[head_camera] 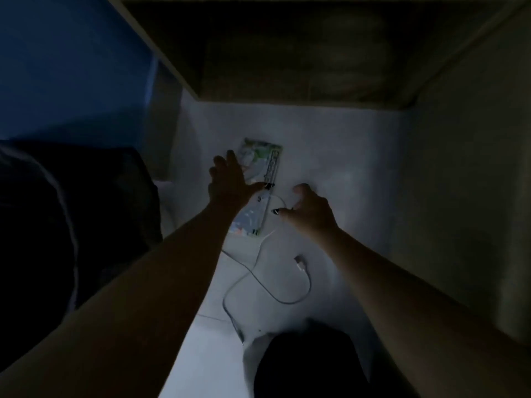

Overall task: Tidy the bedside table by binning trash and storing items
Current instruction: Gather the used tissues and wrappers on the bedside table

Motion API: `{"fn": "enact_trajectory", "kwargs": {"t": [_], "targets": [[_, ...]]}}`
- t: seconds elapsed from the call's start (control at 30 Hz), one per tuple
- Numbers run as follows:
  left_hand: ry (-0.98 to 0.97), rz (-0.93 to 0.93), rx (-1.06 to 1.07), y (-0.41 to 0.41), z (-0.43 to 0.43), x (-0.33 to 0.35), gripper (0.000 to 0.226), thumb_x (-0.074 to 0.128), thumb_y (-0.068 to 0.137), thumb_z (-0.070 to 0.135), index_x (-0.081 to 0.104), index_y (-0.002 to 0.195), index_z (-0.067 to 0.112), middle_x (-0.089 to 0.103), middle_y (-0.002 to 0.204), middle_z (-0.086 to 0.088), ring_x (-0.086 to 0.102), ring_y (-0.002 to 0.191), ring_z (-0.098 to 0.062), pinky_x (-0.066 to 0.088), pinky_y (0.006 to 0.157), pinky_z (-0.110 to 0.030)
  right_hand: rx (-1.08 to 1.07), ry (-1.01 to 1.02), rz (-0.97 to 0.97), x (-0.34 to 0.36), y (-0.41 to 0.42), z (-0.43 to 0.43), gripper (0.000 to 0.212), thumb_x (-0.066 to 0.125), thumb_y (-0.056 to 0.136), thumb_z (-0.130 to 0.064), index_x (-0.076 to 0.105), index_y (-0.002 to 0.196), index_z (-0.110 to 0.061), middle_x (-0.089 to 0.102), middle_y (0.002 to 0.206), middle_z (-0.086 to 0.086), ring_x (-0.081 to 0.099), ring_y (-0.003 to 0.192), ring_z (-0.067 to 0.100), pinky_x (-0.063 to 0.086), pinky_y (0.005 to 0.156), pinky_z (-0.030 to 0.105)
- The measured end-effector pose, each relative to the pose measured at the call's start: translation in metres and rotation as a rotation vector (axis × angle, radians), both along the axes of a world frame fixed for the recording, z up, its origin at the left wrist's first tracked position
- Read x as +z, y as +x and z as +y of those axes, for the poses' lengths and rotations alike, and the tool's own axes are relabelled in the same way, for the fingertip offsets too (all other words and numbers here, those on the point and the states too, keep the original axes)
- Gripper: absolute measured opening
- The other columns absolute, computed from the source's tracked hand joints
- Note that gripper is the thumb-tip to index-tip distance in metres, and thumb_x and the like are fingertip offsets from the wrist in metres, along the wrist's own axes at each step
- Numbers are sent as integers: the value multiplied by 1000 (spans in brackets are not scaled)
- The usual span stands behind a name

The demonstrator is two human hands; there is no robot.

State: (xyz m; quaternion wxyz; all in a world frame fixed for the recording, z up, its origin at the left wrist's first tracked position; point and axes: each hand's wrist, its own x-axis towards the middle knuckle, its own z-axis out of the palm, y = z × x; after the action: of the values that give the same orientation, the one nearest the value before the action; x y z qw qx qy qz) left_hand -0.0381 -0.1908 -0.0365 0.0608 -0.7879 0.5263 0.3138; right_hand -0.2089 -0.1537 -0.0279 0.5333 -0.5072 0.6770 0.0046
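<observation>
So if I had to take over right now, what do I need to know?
Left hand: open, lying flat on the printed packet on the white surface.
Right hand: fingers curled, just right of the packet, by the thin white cable. It is too dark to tell if it grips anything.
Cable: loose and looping on the surface, plug end lying free.
Done: nothing visibly put away yet.
Left: pick up the packet, gather the cable, then bin or store each one. No bin is in view.
</observation>
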Motion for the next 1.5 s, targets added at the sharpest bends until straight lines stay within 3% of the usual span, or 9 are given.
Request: {"fn": "enact_trajectory", "kwargs": {"t": [0.13, 0.4, 0.67, 0.8, 0.97, 1.1, 1.23, 1.37, 1.5], "targets": [[-89, 122, 152, 5, 8, -28, 114, 87, 61, 39, 18, 146, 11, 34, 138, -22, 43, 123, -42, 42, 101, -52, 9, -83, 29, -31, -6, 18, 16, 64, 87, -16, 63, 102, -12, 70, 101, 8, 66, 94, 25, 48, 72, 25], [-197, 286, 386, 3, 9, 30, 52, 76, 79, 17, 48, 119, 1, 62, 120, -13, 60, 110, -28, 42, 81, -22, -191, -25, -57, 31, -21, 15, 7, 65, 82, -5, 71, 80, -8, 69, 60, 3, 72, 62, 18, 61, 65, 33], [-183, 441, 581, 1, 31, 270, 61, 75, 80, 17, 45, 130, 4, 60, 120, -13, 58, 111, -28, 37, 81, -25, 85, -171, 84, 279, -50, 12, 21, 52, 83, -23, 63, 66, -22, 74, 76, 2, 71, 75, 18, 52, 70, 27], [-203, 489, 528, 0, 19, 415, 83, 70, 76, 30, 31, 146, 6, 56, 134, -17, 55, 119, -33, 41, 84, -28, 116, -395, 97, 387, -71, -7, 22, 67, 64, -15, 53, 77, -25, 57, 53, -18, 56, 58, -10, 35, 53, -1], [-367, 633, 487, 4, -18, 551, 81, 82, 70, 30, 42, 141, 29, 39, 145, 22, 44, 115, 15, 43, 92, -17, 258, -510, 145, 530, -89, -68, 16, 72, 58, -22, 71, 71, -32, 70, 71, -8, 68, 74, 7, 44, 65, 11], [-403, 563, 507, -3, -46, 649, 60, 68, 82, 25, 48, 128, -8, 55, 123, -13, 53, 116, -27, 34, 77, -20, 291, -571, 162, 692, -95, -108, 38, 47, 78, -33, 76, 94, -14, 73, 105, 5, 65, 104, 21, 44, 81, 25], [-409, 528, 486, -7, -67, 725, 30, 63, 88, 8, 51, 115, 1, 57, 111, -13, 56, 114, -34, 35, 81, -26, 243, -655, 242, 790, -107, -140, 23, 52, 93, -15, 72, 103, -9, 70, 108, 10, 63, 102, 25, 45, 81, 27], [-462, 509, 473, -12, -88, 763, 44, 60, 91, 12, 43, 129, 0, 54, 132, -20, 53, 121, -36, 40, 95, -36, 40, -772, 117, 855, -111, -174, 22, 59, 86, -3, 75, 80, -17, 74, 79, 0, 62, 68, 8, 40, 58, 8], [-436, 536, 490, -9, -121, 771, 44, 54, 90, 3, 39, 131, 3, 51, 134, -21, 51, 121, -38, 42, 96, -38, -56, -818, 11, 878, -111, -210, 33, 63, 82, 0, 67, 67, -29, 65, 59, -14, 60, 58, 1, 48, 64, 18]]}}
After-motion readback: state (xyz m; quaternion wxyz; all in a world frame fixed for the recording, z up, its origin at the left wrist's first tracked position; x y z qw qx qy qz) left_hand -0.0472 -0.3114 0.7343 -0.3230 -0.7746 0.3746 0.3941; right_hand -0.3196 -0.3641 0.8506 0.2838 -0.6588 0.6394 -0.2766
